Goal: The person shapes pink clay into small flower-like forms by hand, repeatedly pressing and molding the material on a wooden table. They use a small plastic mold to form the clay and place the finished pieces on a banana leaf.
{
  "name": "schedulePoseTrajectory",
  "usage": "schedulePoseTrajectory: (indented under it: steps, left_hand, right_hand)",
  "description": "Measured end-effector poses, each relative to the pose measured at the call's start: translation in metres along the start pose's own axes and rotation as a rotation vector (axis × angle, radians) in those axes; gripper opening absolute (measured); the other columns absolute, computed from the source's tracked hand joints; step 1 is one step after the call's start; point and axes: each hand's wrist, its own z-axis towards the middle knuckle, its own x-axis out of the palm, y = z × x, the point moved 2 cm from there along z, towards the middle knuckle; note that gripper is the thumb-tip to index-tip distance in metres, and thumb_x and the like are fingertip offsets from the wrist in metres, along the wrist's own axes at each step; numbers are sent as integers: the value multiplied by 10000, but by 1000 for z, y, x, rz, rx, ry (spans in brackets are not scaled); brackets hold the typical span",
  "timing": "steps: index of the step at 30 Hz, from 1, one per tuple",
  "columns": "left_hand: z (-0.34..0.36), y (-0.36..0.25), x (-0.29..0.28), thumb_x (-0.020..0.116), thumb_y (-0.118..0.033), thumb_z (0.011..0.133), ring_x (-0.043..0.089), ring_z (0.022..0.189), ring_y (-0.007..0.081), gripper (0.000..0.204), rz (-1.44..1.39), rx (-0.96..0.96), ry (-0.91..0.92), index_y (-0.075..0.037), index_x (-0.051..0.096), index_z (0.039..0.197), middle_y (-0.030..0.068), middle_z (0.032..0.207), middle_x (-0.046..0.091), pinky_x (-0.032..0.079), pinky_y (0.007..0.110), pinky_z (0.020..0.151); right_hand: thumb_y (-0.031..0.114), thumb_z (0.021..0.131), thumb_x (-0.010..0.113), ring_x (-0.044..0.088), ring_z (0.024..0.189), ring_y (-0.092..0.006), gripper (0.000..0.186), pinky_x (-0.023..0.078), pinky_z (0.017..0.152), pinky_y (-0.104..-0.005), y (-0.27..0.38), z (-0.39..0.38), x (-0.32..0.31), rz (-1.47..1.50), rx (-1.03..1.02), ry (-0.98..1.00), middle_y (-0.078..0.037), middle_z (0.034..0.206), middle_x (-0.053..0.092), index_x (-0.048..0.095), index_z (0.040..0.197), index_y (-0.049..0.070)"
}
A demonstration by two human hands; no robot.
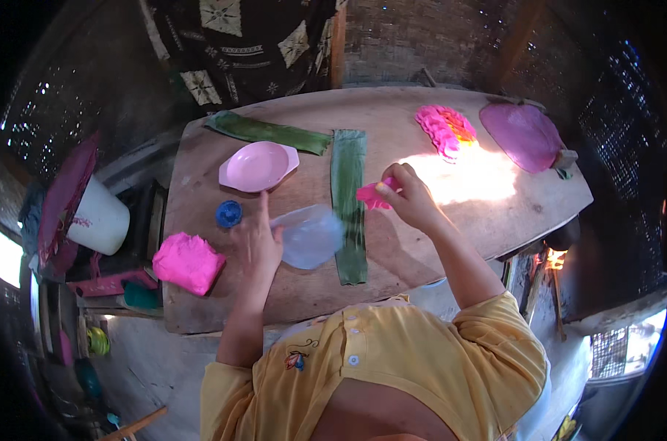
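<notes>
My right hand is raised over the table, thumb and fingers pinching a thin, ragged-edged piece of bright pink dough. My left hand is open beside a clear plastic sheet, index finger stretched toward a pink oval dish and thumb apart near the sheet's edge. Whether it touches the sheet I cannot tell. Just left of that hand lies a small round blue object. A large lump of pink dough rests at the table's left edge. Between the hands runs a green leaf strip.
Another leaf strip lies along the wooden table's far left. Overlapping flat pink pieces sit at the far right, near a round pink sheet. A white bucket stands left; a fire burns below the table's right end.
</notes>
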Motion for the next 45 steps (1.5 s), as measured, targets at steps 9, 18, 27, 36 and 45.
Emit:
schedulePoseTrajectory:
  steps: [9,18,27,36,45]
  left_hand:
    - [1,-43,8,784,-193,596,584,768,242,999,-702,193,247,-117,192,1398,93,886,609,449,325,709]
    - [18,-9,0,640,16,771,551,910,116,476,-1758,-202,40,17,472,1216,75,1042,563,451,235,815]
    - [13,-37,9,588,22,799,569,929,150,383,-1909,-264,258,11,491,1170,98,1091,542,494,275,818]
    - [8,-44,9,592,30,793,550,937,144,392,-1787,-128,149,10,486,1170,83,1040,546,467,276,841]
    - [2,-49,15,660,-37,767,522,869,102,405,-1669,-95,119,14,513,1141,38,969,540,451,244,791]
  right_hand:
    - [404,703,655,460,1105,-334,579,333,957,-436,76,-28,45,-362,-586,224,-166,1176,501,542,1141,42]
    - [217,790,592,283,1272,-339,770,211,1039,-452,37,-32,44,620,-156,-19,-201,1381,286,151,1390,21]
    - [489,809,546,144,1328,-345,805,115,1067,-432,34,-33,84,426,-631,285,-188,1411,233,208,1388,43]
    - [566,766,557,106,1344,-271,927,104,1073,-388,38,-22,85,727,-463,225,-157,1450,136,140,1393,25]
    - [541,770,574,203,1318,-271,910,142,1065,-367,45,-26,82,719,-393,52,-165,1422,233,191,1373,-23]
